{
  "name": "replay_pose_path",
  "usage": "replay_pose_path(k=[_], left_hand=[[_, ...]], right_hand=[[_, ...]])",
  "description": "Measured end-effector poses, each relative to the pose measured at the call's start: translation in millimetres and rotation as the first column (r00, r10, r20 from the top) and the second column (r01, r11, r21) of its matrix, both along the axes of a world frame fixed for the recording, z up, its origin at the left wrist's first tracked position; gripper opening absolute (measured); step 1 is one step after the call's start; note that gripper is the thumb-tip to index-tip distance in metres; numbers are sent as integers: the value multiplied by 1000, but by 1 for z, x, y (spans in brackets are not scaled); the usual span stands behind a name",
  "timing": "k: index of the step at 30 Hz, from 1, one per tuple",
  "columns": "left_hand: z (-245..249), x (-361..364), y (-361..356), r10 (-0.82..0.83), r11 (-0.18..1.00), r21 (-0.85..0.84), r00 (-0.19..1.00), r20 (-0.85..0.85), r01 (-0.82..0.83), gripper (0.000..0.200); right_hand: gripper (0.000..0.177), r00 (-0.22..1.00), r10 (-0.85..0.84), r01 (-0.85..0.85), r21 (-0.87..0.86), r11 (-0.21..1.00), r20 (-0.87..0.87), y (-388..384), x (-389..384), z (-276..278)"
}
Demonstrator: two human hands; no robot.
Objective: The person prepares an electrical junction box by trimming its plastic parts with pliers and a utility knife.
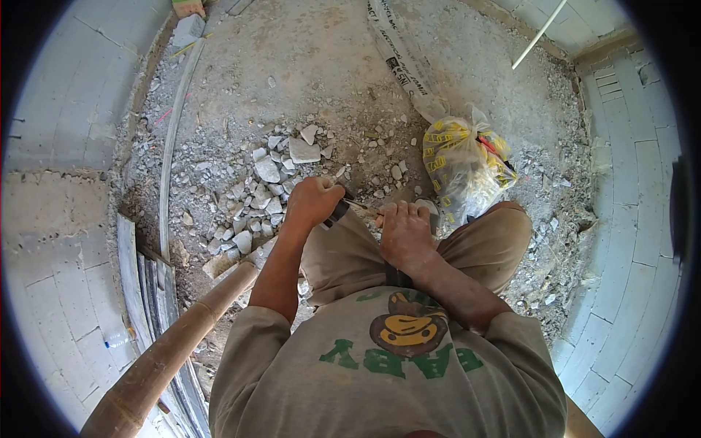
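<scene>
Holding a black piece [336, 214] in the left hand [314, 201], curled tightly round it, with a thin rod [359, 205] reaching across from there to the right hand [407, 232]. Running in its long axis nearly side to side, dipping slightly toward the right hand, in front of the lap of the trousers [339, 252]. Lying, from the left hand, off to the right; from the right hand, to the left and a little farther out from the body. Near to both hands, bridging the short space between, with neither clearly closer. Bending the right fingers down in a row, together rather than spread, over that end of the rod; cannot tell from above, behind the knuckles, whether clamped on it or merely resting there. Just beyond the right hand, near the right knee: a clear bag [445, 157], printed in yellow, gathered at the top, with a red item [488, 147] and darker stuff showing in its right side. Past the left hand, on the ground: a heap of broken rubble [267, 170]. Beside the left arm, slanting up toward the heap: a stout pole [171, 347].
</scene>
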State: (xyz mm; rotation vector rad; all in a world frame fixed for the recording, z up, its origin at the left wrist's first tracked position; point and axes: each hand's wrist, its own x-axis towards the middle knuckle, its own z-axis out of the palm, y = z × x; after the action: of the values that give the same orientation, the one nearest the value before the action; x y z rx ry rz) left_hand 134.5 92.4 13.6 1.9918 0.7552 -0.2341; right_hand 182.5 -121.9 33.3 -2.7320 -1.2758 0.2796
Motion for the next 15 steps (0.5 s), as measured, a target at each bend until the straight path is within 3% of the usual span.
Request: replay_pose_path(k=[4, 6, 7, 8, 9, 10, 12, 13, 15], left_hand=[[-6, -4, 6, 57, 996, 71, 998, 4, -57, 34], [-14, -9, 12, 72, 989, 129, 997, 28, -75, 33], [-16, -13, 15, 124, 991, -62, 983, 136, -116, 30], [-19, -16, 16, 193, 958, -253, 954, 228, -134, 27], [-20, -17, 14, 195, 958, -252, 954, 228, -135, 27], [-20, -18, 12, 234, 934, -332, 927, 293, -131, 23], [-19, -17, 11, 274, 906, -408, 894, 355, -115, 20], [-17, -17, 10, 265, 890, -450, 890, 370, -77, 21], [-10, -16, 8, 252, 871, -491, 887, 388, -33, 22]], right_hand=[[32, 1000, 6, -6, 15, 1000, 10, -1, 7, -8], [30, 984, -107, 104, -24, 994, -140, -4, 11, -10], [30, 984, -108, 105, -24, 994, -139, -7, 16, -16], [30, 898, -158, 163, -21, 986, -411, -10, 20, -24], [31, 737, -186, 217, -33, 976, -649, -8, 23, -23], [31, 738, -183, 215, -30, 976, -650, -7, 23, -21], [33, 125, -209, 394, -145, 908, -970, -4, 21, -11], [33, 125, -209, 397, -144, 906, -970, -1, 21, -8], [23, 368, -216, 338, -86, 937, -905, 5, 23, -4]])
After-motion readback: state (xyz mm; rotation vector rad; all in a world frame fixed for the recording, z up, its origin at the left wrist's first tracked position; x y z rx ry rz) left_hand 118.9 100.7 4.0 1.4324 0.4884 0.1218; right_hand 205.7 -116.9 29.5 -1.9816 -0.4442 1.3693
